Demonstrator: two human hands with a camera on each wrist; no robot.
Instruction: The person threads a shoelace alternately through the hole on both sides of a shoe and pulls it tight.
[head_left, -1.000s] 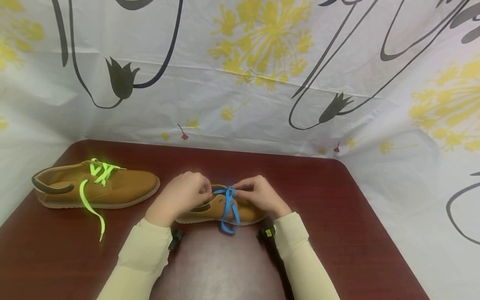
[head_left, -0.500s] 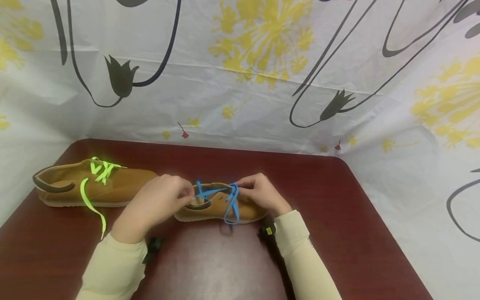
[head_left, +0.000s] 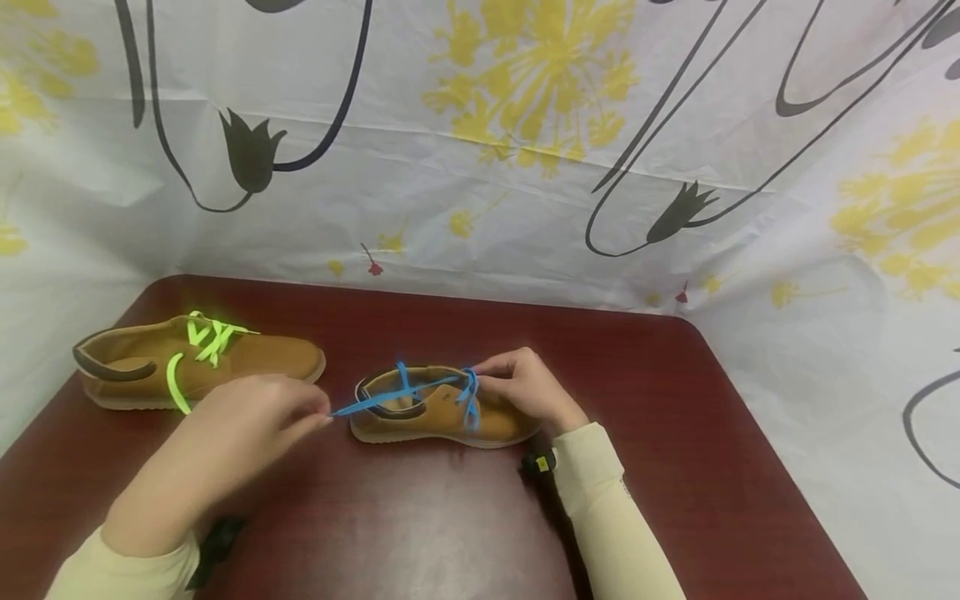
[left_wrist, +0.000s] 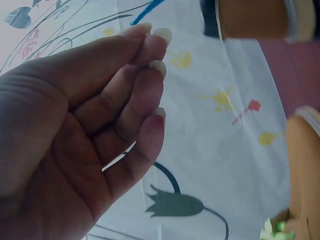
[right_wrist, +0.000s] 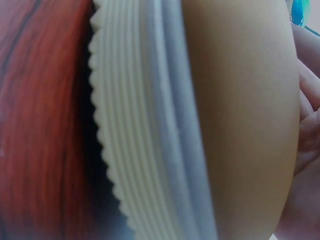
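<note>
A tan shoe [head_left: 431, 425] with a blue shoelace [head_left: 378, 401] lies on the table, toe to the right. My left hand [head_left: 225, 446], left of the shoe's heel, pinches one end of the lace and draws it out in a straight line over the shoe's opening. In the left wrist view a bit of blue lace [left_wrist: 148, 11] shows at the thumb tip. My right hand [head_left: 528, 388] pinches the lace at the eyelets, above the toe; a loop hangs down the shoe's side. The shoe's side [right_wrist: 240, 120] mostly hides that hand in the right wrist view.
A second tan shoe [head_left: 262, 358] with a neon yellow-green shoelace [head_left: 213, 340] lies at the left, partly behind my left forearm. The dark red table [head_left: 637, 500] has a patterned white sheet [head_left: 420, 158] hanging behind it and at its sides.
My left hand has moved left and toward me from the eyelets, pulling the blue shoelace out straight. The hanging loop has become smaller. The right hand has stayed about where it was.
</note>
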